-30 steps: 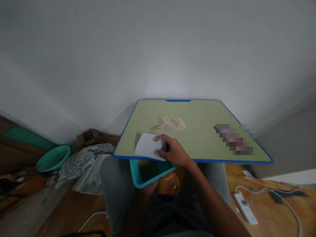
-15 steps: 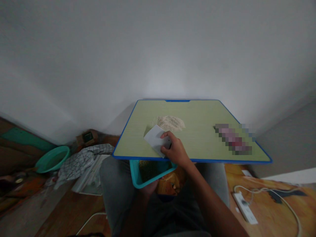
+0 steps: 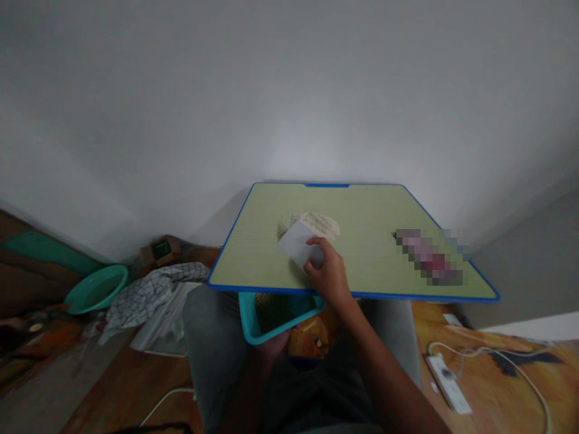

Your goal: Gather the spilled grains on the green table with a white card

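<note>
Right hand [image 3: 329,276] pinches a white card [image 3: 298,243] by its near corner, thumb on top and fingers tucked behind. The card is tilted up off the table [image 3: 371,265], its far edge meeting the near side of a pale grain pile [image 3: 312,222] — touching or just short of it, hard to tell. Left hand [image 3: 271,345] is mostly hidden below the table edge; it looks closed under the teal tub [image 3: 246,316], propping it up at the lap, but the fingers can't be seen clearly. The tub sits just under the table's near edge and holds darker greenish-yellow grains.

Handling, as a judgement: the card looks thin, light and fairly stiff, bending a little if pushed hard — best held low along one short edge so the opposite edge stays free. The grain is loose and will scatter easily.

Further out: a blurred-out item on the table's right side, a power strip [image 3: 446,383] with cable on the floor at right, a checked cloth [image 3: 149,292] and a green basin [image 3: 96,289] at left.
</note>
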The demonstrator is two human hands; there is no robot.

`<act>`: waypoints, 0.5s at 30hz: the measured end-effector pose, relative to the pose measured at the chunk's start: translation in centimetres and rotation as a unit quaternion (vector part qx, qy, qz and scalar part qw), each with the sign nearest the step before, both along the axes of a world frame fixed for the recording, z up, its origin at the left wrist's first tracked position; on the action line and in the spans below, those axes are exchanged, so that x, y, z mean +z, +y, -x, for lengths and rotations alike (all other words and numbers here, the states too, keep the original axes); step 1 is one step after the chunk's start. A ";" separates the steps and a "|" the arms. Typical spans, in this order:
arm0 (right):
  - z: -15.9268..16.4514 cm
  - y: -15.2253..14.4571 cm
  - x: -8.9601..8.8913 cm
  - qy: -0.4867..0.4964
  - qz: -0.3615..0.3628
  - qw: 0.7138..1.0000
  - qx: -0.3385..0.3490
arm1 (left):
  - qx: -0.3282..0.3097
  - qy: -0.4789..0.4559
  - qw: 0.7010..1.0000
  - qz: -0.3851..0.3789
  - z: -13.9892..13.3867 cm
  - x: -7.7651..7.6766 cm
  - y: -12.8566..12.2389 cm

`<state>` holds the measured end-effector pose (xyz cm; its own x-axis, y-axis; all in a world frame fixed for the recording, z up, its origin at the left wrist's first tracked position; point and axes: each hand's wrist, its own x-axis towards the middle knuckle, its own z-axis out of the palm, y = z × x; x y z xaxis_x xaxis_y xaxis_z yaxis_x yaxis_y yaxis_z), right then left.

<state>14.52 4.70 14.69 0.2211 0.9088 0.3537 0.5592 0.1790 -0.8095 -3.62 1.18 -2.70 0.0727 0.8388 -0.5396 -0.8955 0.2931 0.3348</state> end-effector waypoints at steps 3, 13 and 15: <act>-0.4 0.2 -0.4 -0.009 -0.010 1.000 -0.011 | 0.007 -0.026 0.999 0.038 -0.5 1.8 -0.2; -3.1 0.6 -1.3 -0.017 -0.017 1.000 -0.012 | -0.019 -0.009 1.000 0.011 -1.6 5.9 -0.7; -3.4 0.8 -1.2 -0.016 -0.013 1.000 -0.009 | -0.019 -0.008 1.000 -0.004 -1.4 5.3 -0.7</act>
<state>17.97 5.50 13.50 0.2260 0.8950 0.3845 0.5876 0.1896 -0.7866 -2.19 0.44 2.64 0.1130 0.8391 -0.5321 -0.8889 0.3246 0.3232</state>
